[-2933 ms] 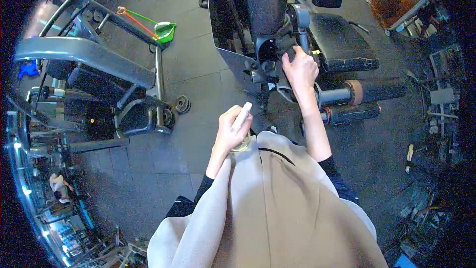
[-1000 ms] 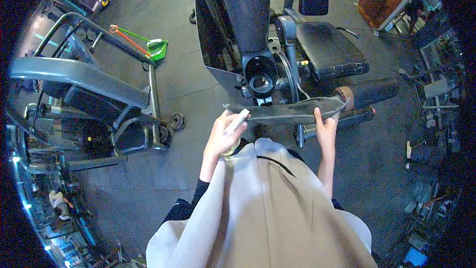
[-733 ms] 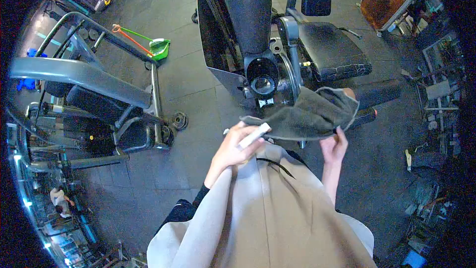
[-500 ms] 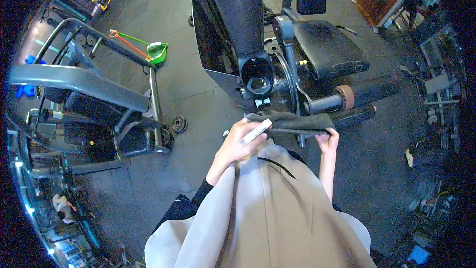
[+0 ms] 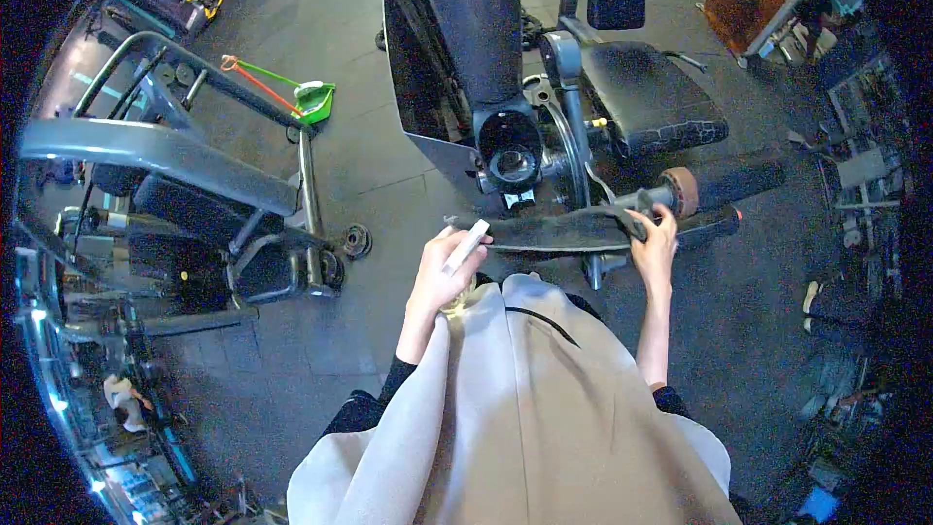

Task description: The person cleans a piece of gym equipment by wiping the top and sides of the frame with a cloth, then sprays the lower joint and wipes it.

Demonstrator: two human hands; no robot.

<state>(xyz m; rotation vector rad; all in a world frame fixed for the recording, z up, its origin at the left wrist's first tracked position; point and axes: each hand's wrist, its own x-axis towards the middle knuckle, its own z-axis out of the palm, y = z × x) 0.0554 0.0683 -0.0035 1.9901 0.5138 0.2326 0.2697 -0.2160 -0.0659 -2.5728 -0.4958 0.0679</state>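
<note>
A dark grey cloth (image 5: pixel 559 232) stretches sideways between my two hands, in front of the leg machine. My left hand (image 5: pixel 435 270) is closed around a white bar-shaped thing (image 5: pixel 466 247), with something yellowish below the palm, and the cloth's left end is at its fingers. What kind of thing the white piece belongs to, I cannot tell. My right hand (image 5: pixel 656 245) pinches the cloth's right end between thumb and fingers, with a folded corner standing up there. Beneath both hands hangs the beige apron-like garment (image 5: pixel 544 399) on my body.
Just ahead stands the leg machine, with a cracked black seat (image 5: pixel 646 92) and a roller pad (image 5: pixel 724 185). Another grey-framed machine (image 5: pixel 155 151) is at left. A green dustpan (image 5: pixel 314 102) lies on the floor beyond it. A person (image 5: pixel 126 401) shows at far left.
My hands have moved apart, the left one leftward and the right one up. The bunched cloth is now drawn out longer between them.
</note>
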